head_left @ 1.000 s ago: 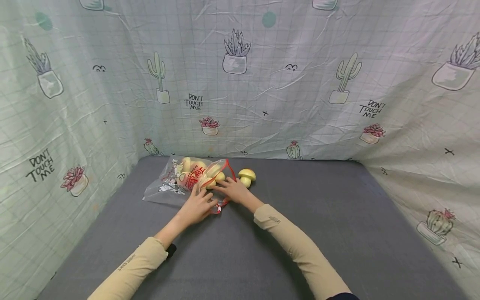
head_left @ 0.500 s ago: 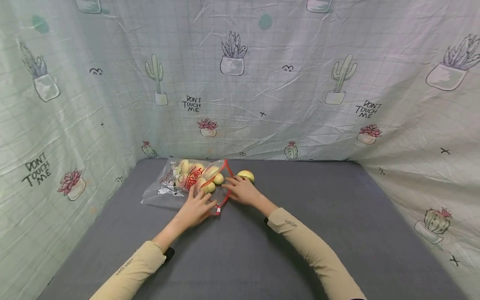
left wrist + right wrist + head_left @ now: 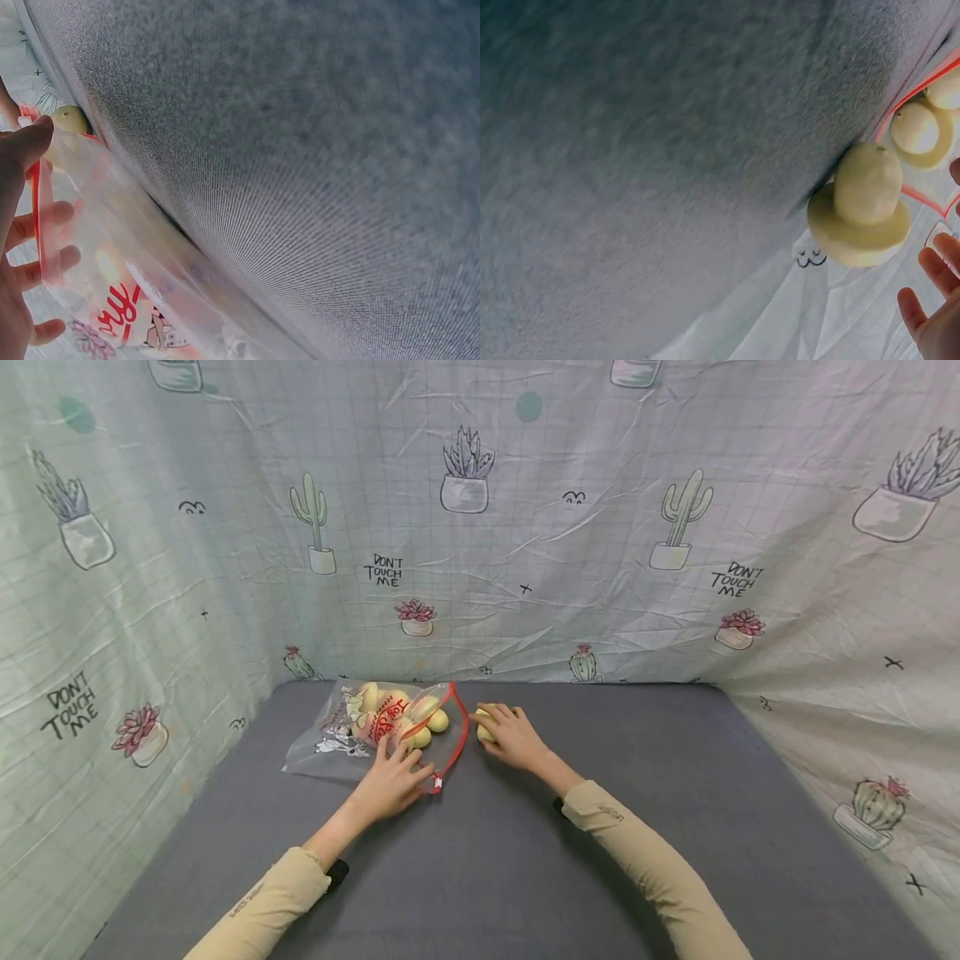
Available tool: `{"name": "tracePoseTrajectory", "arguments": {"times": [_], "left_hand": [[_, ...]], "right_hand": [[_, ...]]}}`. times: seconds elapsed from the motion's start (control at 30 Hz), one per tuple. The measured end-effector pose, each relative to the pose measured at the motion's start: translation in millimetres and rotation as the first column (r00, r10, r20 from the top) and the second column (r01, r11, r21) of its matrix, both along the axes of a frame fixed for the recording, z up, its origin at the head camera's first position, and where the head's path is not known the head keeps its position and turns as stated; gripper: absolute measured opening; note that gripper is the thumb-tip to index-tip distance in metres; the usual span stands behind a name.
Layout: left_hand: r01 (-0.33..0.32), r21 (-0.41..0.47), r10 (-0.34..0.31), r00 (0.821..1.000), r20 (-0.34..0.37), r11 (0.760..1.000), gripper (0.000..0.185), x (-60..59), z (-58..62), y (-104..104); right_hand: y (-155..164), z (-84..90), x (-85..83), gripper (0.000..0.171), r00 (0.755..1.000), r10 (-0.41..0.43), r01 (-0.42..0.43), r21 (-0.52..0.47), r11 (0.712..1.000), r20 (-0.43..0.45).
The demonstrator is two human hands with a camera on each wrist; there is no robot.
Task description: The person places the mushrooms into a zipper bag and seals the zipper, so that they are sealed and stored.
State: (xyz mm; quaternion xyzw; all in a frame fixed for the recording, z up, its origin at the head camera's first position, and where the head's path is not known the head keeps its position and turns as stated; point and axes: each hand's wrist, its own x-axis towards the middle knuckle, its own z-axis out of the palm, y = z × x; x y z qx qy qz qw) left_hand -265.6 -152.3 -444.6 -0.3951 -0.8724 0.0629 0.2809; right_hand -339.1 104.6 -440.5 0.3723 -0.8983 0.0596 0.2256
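On the bench point(image 3: 525, 860) the bag point(image 3: 352, 735) lies far left of centre, near the back curtain point(image 3: 525, 527). Mushrooms point(image 3: 420, 722) sit in its mouth. One mushroom point(image 3: 483, 727) lies just right of the bag, outside it.

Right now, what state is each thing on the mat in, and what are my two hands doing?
Zip bag: lying flat, red-edged mouth open toward the right, yellow mushrooms inside.
Loose mushroom: outside the bag, lying on the grey mat.
Left hand: fingers spread, pressing the bag near its mouth.
Right hand: over the loose mushroom; grip not clear.
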Motion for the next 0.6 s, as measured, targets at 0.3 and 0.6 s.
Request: {"name": "tracePoseTrajectory", "arguments": {"times": [0.3,0.6], "left_hand": [[-0.007,-0.034,0.008,1.000,0.022,0.999,0.040,1.0,2.7,1],[0.004,-0.041,-0.003,1.000,0.015,0.999,0.041,-1.7,1.8,0]], "right_hand": [[8,0.8,-5.7,0.049,0.997,-0.075,0.075,-0.031,0.997,-0.003],[11,1.8,-12.2,0.064,0.986,-0.166,0.166,0.017,0.986,0.033]]}}
